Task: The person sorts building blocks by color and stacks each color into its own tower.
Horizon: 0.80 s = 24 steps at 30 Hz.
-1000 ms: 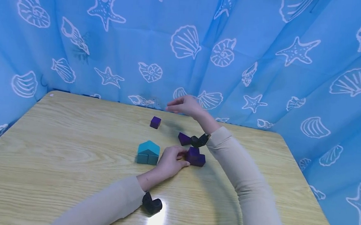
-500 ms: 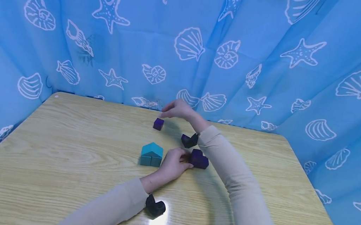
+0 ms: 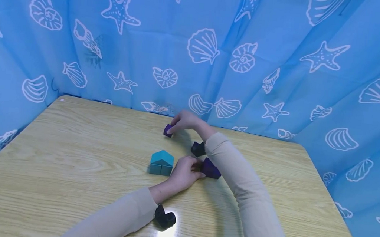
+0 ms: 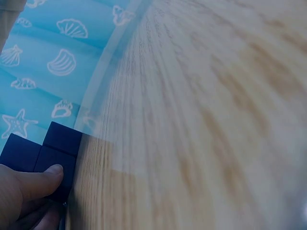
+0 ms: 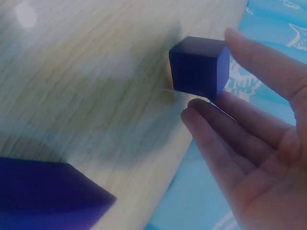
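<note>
My left hand (image 3: pixel 183 172) holds a small stack of dark purple blocks (image 3: pixel 211 169) on the table. In the left wrist view its thumb lies across one block (image 4: pixel 56 162), with others against it; the curled fingers are partly hidden. Farther back, my right hand (image 3: pixel 185 121) is at a purple cube (image 3: pixel 167 129). The right wrist view has the cube (image 5: pixel 196 69) between the thumb and the nearly straight fingers. The thumb tip meets one edge, while a small gap shows at the nearer fingers.
Left of my left hand stands a teal block house (image 3: pixel 161 162) with a pointed top. A purple block with a slanted end (image 5: pixel 48 191) lies near the right wrist, partly behind its black camera (image 3: pixel 199 149). The wooden table (image 3: pixel 89 162) ends at a blue seashell curtain (image 3: pixel 131 50).
My right hand has come down and slightly left, from above the table's far edge to the purple cube. The left hand has stayed at the stack; the whole view has shifted slightly.
</note>
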Available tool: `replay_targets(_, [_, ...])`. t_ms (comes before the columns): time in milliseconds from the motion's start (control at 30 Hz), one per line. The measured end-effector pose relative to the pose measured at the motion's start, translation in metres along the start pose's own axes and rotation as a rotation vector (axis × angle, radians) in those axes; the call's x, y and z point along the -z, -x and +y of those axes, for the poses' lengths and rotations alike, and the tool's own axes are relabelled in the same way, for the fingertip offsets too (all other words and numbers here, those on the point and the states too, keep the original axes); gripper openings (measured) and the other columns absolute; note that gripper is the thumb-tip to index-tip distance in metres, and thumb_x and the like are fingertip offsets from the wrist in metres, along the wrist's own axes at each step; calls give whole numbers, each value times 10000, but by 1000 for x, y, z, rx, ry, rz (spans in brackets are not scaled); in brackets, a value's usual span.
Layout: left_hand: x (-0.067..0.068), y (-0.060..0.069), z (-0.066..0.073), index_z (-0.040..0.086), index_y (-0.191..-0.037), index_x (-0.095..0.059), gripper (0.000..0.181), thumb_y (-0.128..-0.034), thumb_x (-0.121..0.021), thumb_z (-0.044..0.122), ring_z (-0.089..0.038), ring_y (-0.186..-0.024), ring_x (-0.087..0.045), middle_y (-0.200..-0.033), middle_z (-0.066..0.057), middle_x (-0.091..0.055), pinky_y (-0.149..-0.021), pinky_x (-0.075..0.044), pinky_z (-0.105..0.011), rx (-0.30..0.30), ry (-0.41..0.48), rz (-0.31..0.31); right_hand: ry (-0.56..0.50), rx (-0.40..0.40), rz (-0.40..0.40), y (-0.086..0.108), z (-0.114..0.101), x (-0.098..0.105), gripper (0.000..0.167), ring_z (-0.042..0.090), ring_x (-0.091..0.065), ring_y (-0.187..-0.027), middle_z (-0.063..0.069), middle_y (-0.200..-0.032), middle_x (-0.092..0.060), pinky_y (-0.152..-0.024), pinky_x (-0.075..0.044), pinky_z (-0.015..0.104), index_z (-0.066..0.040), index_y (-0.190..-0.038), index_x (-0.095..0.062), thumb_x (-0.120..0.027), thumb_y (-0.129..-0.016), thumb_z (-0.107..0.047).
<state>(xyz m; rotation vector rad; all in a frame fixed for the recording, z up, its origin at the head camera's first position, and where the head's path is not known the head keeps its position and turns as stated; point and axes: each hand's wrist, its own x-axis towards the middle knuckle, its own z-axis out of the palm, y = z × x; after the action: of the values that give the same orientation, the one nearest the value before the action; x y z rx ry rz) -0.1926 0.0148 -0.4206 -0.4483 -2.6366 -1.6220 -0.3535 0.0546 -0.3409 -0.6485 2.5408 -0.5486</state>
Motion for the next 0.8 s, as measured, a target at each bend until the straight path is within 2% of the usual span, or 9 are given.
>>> replay_targets(233, [0, 0, 3, 10, -1105, -690, 303, -813, -751, 65, -226, -998, -666, -1094, -113, -697, -852, -581, -325, 3, -21, 0, 55, -11, 13, -2, -2, -6, 398, 227, -602, -1085, 79, -1144, -685, -944, -522, 340, -76, -1156, -696, -760, -827, -291])
replay_targets(467, [0, 0, 2, 1, -1092, -693, 303, -802, -757, 60, -241, -988, -667, -1076, -122, -701, -836, -584, -329, -11, -28, 8, 60, 18, 7, -2, -3, -6, 356, 213, -615, -1050, 70, -1112, -700, -919, -529, 328, -82, -1146, -704, -744, -841, -261])
replay_targets(667, [0, 0, 3, -8, -1100, -688, 311, -802, -755, 50, -246, -998, -669, -1085, -133, -696, -849, -582, -329, -2, -12, -1, 1, 39, 22, 1, -1, -1, 398, 197, -632, -1020, 73, -1109, -705, -870, -544, 300, -74, -1170, -691, -750, -831, -273])
replay_targets(800, [1, 1, 4, -19, -1107, -682, 319, -803, -754, 46, -249, -1000, -674, -1097, -143, -689, -854, -582, -327, 14, 12, -4, -83, 58, 27, 3, 1, 2, 402, 195, -656, -982, 93, -1096, -710, -865, -566, 326, -49, -1170, -686, -756, -827, -246])
